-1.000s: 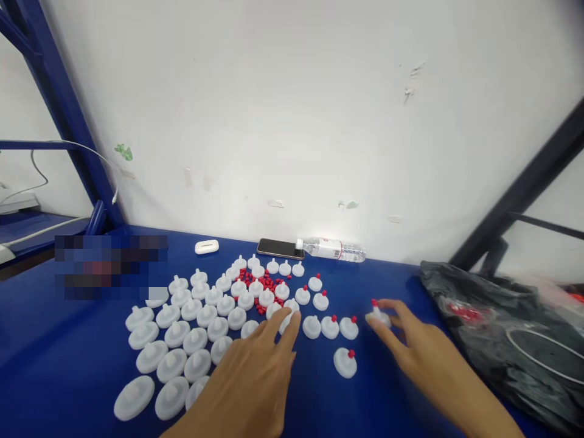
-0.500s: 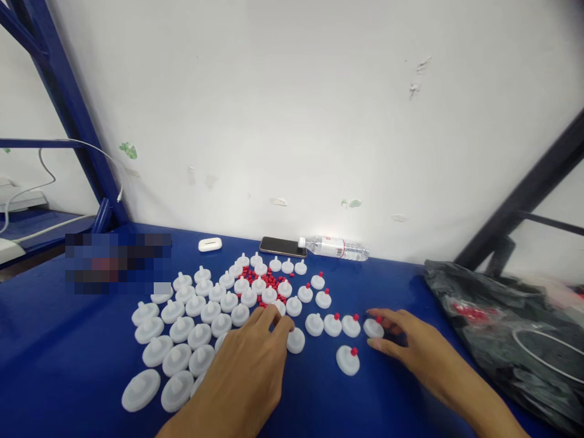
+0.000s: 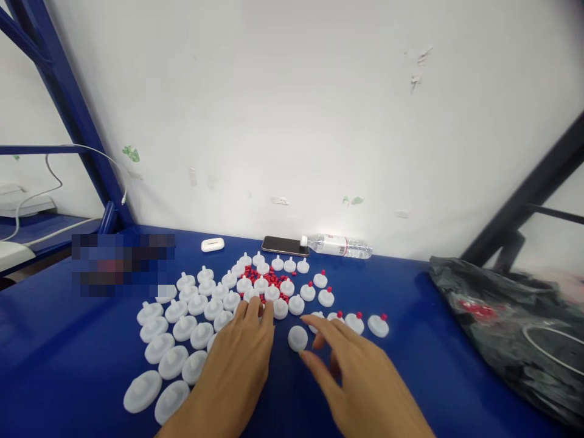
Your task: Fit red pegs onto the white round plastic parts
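Note:
Many white discs with small spouts (image 3: pixel 185 328) stand on the blue table (image 3: pixel 433 359), left and centre. A pile of small red caps (image 3: pixel 269 280) lies among them. Several discs at the right, such as this capped disc (image 3: pixel 378 325), bear a red cap. My left hand (image 3: pixel 246 347) reaches over the near side of the pile; its fingertips are partly lost among discs and caps, so its hold is unclear. My right hand (image 3: pixel 347 365) has thumb and forefinger apart beside an uncapped white disc (image 3: pixel 298 339), not closed on it.
Along the wall lie a white case (image 3: pixel 212 244), a phone (image 3: pixel 285 245) and a clear bottle (image 3: pixel 340 245). A dark plastic bag (image 3: pixel 502 340) with red pieces is at the right. Blue posts (image 3: pixel 59 91) rise at the left.
My right hand has moved left, away from the rightmost capped disc, to the uncapped disc. My left hand has shifted left and farther toward the red caps. The view has shifted slightly.

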Tool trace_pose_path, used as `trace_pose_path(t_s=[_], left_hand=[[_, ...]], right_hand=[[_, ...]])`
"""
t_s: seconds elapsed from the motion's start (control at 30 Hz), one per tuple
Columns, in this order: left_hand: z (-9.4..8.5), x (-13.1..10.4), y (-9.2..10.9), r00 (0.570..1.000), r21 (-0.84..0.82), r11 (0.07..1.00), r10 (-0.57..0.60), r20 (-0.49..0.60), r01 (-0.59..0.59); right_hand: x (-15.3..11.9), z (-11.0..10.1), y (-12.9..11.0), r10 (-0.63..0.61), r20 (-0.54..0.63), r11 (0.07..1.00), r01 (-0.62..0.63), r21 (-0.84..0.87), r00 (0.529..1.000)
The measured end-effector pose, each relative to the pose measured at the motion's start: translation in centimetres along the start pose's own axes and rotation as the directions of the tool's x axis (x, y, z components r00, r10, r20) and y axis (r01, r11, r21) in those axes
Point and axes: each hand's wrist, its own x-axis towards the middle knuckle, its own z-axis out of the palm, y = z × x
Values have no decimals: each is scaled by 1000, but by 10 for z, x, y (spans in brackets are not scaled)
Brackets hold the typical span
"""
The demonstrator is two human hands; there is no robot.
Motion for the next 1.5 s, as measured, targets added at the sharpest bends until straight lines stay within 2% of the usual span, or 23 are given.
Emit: trace_pose_path(t_s=[0.1, 0.23, 0.37, 0.47, 0.53, 0.7, 0.97, 1.1, 1.27, 1.5], left_hand=[[-1, 0, -1, 1000, 4, 1000, 12, 4, -12], [-9, -1, 0, 1000, -22, 1000, -1, 21, 2], [-7, -4, 0, 1000, 43, 999, -5, -16, 5], [-4, -6, -1, 999, 85, 996, 35, -38, -32], [-3, -6, -1, 998, 82, 996, 43, -38, -40], [-6, -4, -1, 1000, 18, 1000, -20, 12, 20], [-7, -5, -1, 998, 58, 998, 41, -37, -39], [-6, -5, -1, 998, 74, 997, 3, -63, 2], [-4, -5, -2, 999, 61, 998, 0, -35, 3], [-3, -6, -5, 999, -113, 992, -51, -19, 48]], right_hand=[[5, 17, -3, 29, 81, 998, -25, -54, 996], [8, 23, -7, 57, 166, 997, -46, -68, 984], [7, 20, -7, 57, 186, 997, -48, -55, 981], [7, 15, -9, 108, 198, 994, -100, -45, 974], [9, 10, -12, 154, 221, 988, -145, -55, 963], [14, 4, -17, 209, 273, 977, -194, -83, 939], [14, 2, -18, 212, 261, 976, -192, -98, 942], [14, 2, -17, 199, 255, 978, -178, -106, 946], [14, 3, -16, 196, 258, 979, -173, -109, 946], [15, 1, -17, 211, 292, 976, -186, -113, 933]])
